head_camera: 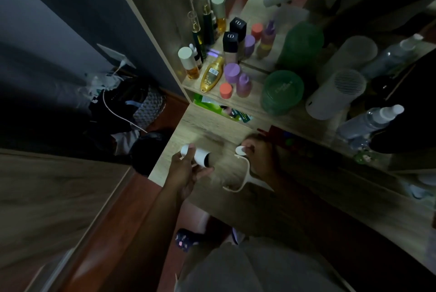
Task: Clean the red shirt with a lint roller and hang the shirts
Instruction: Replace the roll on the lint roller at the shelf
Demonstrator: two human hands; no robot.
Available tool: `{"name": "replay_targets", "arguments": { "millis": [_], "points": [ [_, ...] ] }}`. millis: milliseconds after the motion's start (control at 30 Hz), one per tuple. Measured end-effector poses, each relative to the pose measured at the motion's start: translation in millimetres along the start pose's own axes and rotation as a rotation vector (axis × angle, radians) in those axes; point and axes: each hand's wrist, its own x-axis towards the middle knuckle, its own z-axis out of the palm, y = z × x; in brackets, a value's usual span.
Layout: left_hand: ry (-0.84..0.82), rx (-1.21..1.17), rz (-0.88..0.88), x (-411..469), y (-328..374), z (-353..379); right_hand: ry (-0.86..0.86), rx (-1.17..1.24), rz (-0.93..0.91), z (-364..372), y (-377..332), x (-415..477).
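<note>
The lint roller is in two parts above the pale wood-grain surface [188, 124]: a white cylindrical roll with a dark hollow end [200, 156] and a thin white plastic handle frame with a round end cap [240, 169]. Both look light. The roll is probably stiff cardboard with a tacky outer sheet, so it is best held by its ends or around the middle. The slim frame could flex and is better taken near its bend. The left hand [186, 169] reaches forward, palm tilted inward, its grip curled around the roll. The right hand [257, 159] is knuckles up, its grip pinching the frame just behind the cap. The parts are near but apart. No red shirt is visible. Coloured bottles crowd the shelf [238, 102] beyond.
</note>
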Motion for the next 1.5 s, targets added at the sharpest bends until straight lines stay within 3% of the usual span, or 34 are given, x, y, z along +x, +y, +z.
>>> {"name": "replay_targets", "arguments": {
  "millis": [167,300,400,633,1100,1500],
  "points": [
    [0.020,-0.049,-0.010,-4,6,-4,-0.009,0.474,0.029,-11,-39,-12],
    [0.036,-0.052,0.020,-5,10,-8,-0.145,0.640,-0.052,-22,-65,-24],
    [0.045,-0.037,0.036,-5,12,-9,-0.255,0.648,-0.131,-24,-76,-30],
    [0.042,-0.018,0.053,-8,15,-5,-0.287,0.664,-0.161,-14,-86,-30],
    [0.070,-0.048,0.025,-8,14,-2,-0.297,0.668,-0.175,-11,-84,-26],
    [-0.048,-0.058,0.012,-13,18,3,-0.241,0.619,-0.189,-9,-80,-25]
  ]
}}
